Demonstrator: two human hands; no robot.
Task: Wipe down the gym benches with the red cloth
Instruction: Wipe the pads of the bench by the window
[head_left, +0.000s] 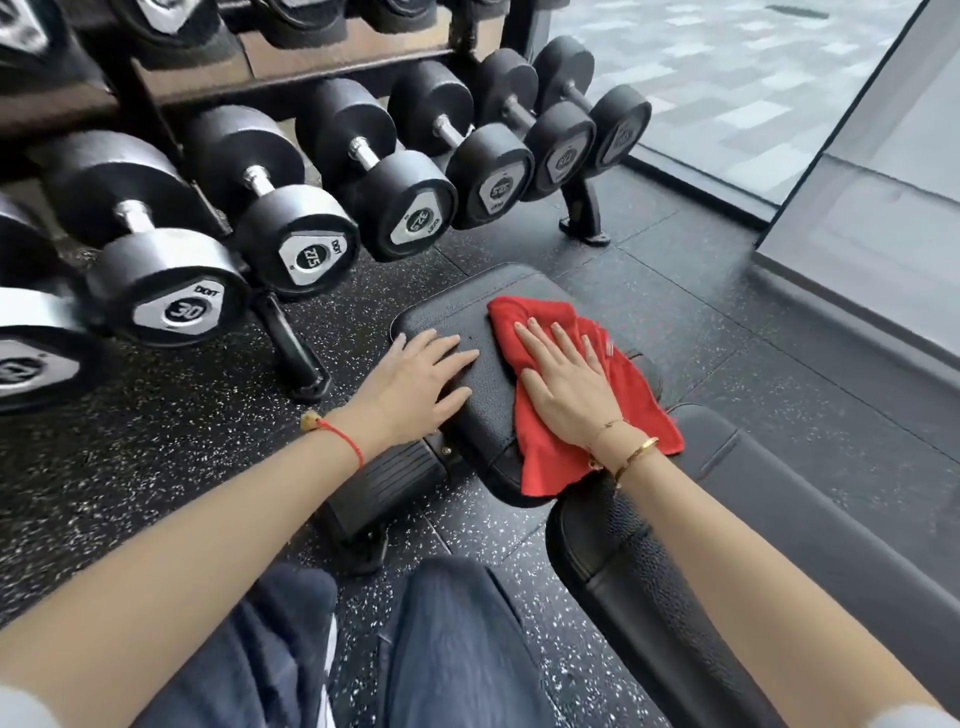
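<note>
Here, head view only. Black padded leatherette gym bench seat pad sits low on the dark speckled rubber floor, just in front of the dumbbell rack. Red terry cloth lies spread over the right half of the seat pad, its near corner hanging over the pad's near edge and its right edge draped off the side.

Right hand lies flat on the cloth, palm down, fingers straight and slightly spread, pressing the cloth onto the pad; no pinch, no curl. Gold bracelets at that wrist. Left hand rests on the bare left part of the seat pad, palm down, fingers straight and close together, thumb over the pad's left edge; it does not touch the cloth. Red string bracelet on that wrist.

Second black bench pad runs from near the cloth toward bottom right, under the right forearm. Black ribbed foot plate sits below the left wrist. Row of black round-head dumbbells with silver end caps on a rack at upper left, numbers partly readable. Grey glass wall panel at right. Dark blue trousers at bottom centre.
</note>
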